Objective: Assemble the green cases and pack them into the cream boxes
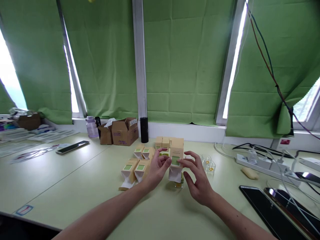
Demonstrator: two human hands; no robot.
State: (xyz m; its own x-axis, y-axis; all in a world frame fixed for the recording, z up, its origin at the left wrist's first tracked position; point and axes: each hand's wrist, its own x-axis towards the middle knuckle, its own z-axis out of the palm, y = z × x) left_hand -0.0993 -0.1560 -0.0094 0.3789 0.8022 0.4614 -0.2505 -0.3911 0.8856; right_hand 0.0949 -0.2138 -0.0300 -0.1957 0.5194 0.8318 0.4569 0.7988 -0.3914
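Note:
Upright in front of me is a small beige carton (177, 152) with a green panel, its white-lined flap hanging at the bottom. My left hand (158, 169) pinches its left edge between thumb and fingers. On the right side, my right hand (198, 181) has its fingers apart, one fingertip touching the carton's front near the green panel. Partly hidden under the flap is a small glass jar (179, 184) with yellowish-green contents. Left of my hands, several similar cartons (129, 167) stand with lower flaps open. More cartons (158, 142) stand behind the held one.
Small clear glass cups (210, 166) sit beyond my right hand. Farther right are a power strip (262, 165) with cables and a dark tablet (267, 208). Cardboard boxes (125, 132), a black cylinder (144, 130), a purple bottle (92, 127) and a phone (72, 147) are at the left.

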